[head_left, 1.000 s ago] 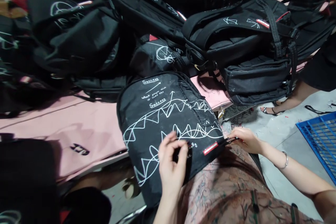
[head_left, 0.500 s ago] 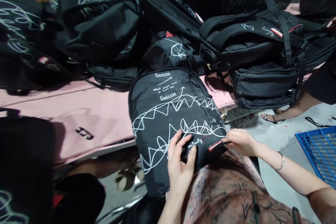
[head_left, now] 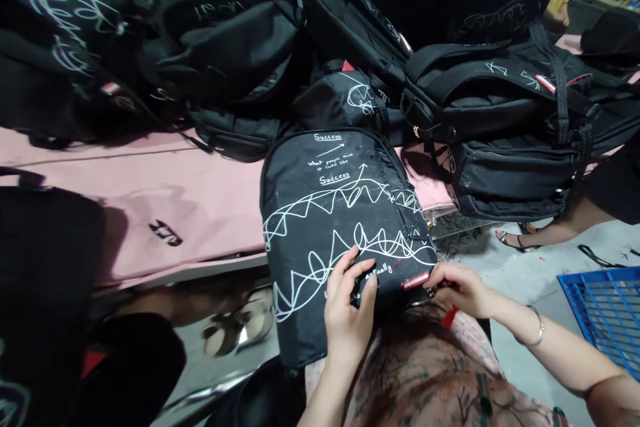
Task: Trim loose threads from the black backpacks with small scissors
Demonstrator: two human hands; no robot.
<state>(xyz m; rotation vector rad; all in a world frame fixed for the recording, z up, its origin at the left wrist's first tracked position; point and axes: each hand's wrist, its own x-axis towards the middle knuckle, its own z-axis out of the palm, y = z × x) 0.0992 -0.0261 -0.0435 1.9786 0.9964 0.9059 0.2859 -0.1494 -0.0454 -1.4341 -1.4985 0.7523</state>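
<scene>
A black backpack [head_left: 345, 213] printed with white squiggles and the word "Success" lies across my lap and the table edge. My left hand [head_left: 350, 307] rests on its lower front, fingers spread and slightly curled. At the bag's lower right corner, beside a small red label [head_left: 416, 280], my right hand [head_left: 461, 290] is closed in a pinch. What its fingers grip is small, dark and partly hidden; I cannot tell what it is. A bit of red material [head_left: 450, 315] shows just below that hand.
Piled black backpacks [head_left: 240, 47] line the back of the pink-covered table [head_left: 210, 193]. A black patch with white marks [head_left: 166, 232] lies on the cloth. At right is a blue plastic crate [head_left: 600, 313] on the floor, and another person's legs [head_left: 565, 217]. A dark bag [head_left: 45, 247] stands at left.
The view has shifted, so most things sit further right. My left hand stays on the bag's front. My right hand stays at the corner, and red material now shows under it.
</scene>
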